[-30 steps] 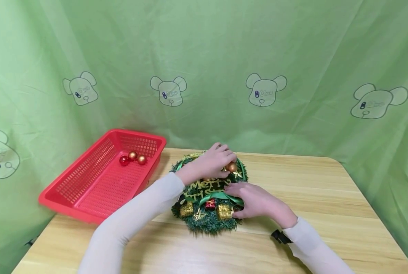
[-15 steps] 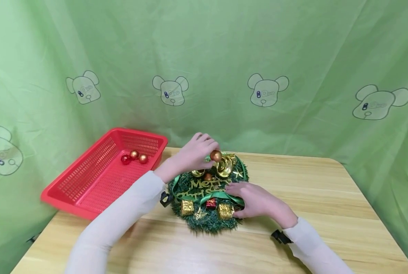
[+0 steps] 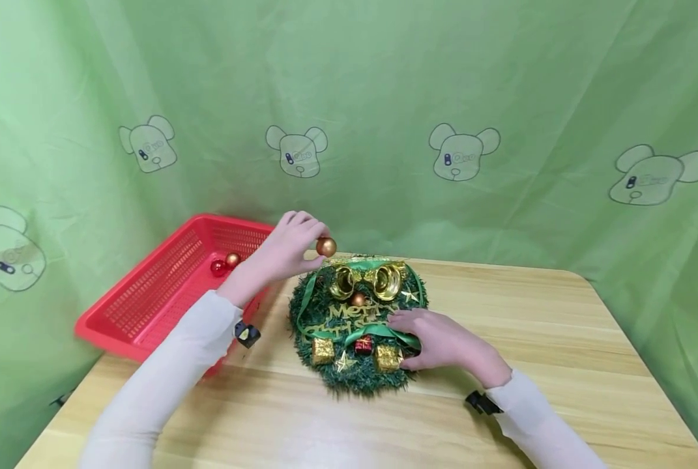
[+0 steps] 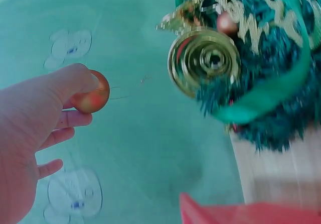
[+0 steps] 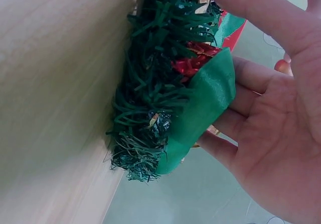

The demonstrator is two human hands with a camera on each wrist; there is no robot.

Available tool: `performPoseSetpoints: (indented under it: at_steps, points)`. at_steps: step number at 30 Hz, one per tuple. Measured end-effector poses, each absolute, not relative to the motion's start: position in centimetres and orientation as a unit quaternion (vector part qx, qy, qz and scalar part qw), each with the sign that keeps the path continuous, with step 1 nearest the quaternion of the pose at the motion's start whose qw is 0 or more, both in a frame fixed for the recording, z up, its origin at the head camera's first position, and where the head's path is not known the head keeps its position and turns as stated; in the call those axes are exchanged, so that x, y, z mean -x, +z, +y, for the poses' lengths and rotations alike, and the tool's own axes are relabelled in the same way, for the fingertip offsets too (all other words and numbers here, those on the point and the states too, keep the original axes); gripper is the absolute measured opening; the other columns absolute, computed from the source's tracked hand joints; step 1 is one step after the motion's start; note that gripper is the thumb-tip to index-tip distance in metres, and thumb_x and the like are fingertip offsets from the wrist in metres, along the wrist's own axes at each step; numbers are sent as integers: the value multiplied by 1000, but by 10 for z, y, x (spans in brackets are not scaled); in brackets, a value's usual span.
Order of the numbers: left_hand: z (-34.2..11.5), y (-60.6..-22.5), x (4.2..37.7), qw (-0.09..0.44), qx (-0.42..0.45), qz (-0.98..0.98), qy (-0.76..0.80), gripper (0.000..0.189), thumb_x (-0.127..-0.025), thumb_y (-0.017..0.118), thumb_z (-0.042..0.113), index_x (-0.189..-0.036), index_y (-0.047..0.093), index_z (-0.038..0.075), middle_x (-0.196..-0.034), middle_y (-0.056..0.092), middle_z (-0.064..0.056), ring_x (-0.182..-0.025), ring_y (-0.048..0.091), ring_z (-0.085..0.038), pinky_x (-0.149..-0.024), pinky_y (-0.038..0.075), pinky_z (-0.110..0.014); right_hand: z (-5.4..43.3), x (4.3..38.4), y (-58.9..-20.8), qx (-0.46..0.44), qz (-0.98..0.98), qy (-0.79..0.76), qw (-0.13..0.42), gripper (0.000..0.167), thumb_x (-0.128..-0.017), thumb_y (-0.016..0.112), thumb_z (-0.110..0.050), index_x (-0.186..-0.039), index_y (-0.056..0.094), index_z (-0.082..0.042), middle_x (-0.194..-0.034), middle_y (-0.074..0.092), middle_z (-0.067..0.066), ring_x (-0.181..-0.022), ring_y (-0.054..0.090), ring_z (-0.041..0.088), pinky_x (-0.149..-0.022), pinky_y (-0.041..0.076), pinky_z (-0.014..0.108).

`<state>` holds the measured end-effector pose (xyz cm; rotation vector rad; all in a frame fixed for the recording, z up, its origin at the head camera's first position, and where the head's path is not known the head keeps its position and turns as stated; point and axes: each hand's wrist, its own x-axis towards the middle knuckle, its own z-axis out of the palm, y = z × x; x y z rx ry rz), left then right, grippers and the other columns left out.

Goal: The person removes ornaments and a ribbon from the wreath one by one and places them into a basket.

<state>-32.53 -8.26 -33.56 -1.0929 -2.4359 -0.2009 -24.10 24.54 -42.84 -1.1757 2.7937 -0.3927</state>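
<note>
- My left grip point(image 3: 290, 249) has a coppery-gold ball point(image 3: 326, 247) pinched between thumb and fingers, so it's closed down to about the ball's own width.
- The ball sits right at my fingertips, poking out past them. From the head view it's just off the upper left of the wreath point(image 3: 357, 384), over on the basket side.
- Looks-wise it's round, smooth and shiny, and the left wrist view shows a thin thread-like loop sticking out of it.
- My right grip point(image 3: 439, 339) is spread over the lower right edge of the wreath: fingers up against the green ribbon point(image 5: 208, 101), thumb by a gold gift box point(image 3: 388, 358). It's not curled tight round anything.
- The wreath lies on the wooden surface point(image 3: 519, 312), all bushy green tinsel with gold bells point(image 3: 386, 282), gold "Merry" lettering point(image 3: 354, 311) and a small red box point(image 3: 363, 344).
- Red basket point(image 3: 111, 345) to the left, with a red ball point(image 3: 218, 267) and another gold one point(image 3: 232, 259) showing inside.
</note>
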Motion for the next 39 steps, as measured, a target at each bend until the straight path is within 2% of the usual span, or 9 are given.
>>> performPoseSetpoints:
  at_steps: [16,30,39]
  points:
    - [-160,-325,320,202,282,-931,-111,33,-87,76,21,-113,64,5,-109,70,-11,-113,53,-32,-106,37,-54,245,242,-428,389,911,-125,45,70,-77,86,-32,-136,62,-2,-148,56,18,-138,50,44,-112,40,61]
    - [-207,-340,334,179,218,-953,-113,37,-85,78,22,-113,64,3,-113,69,-15,-113,54,-35,-105,38,-55,244,242,-428,383,914,-124,43,71,-77,86,-33,-137,62,-3,-148,56,17,-138,51,43,-111,41,60]
    - [-227,-355,340,166,210,-959,-92,36,-82,78,21,-109,63,2,-105,69,-16,-108,54,-37,-100,37,-56,244,242,-429,383,914,-127,44,71,-77,86,-33,-137,62,-3,-148,56,16,-138,51,42,-112,40,60]
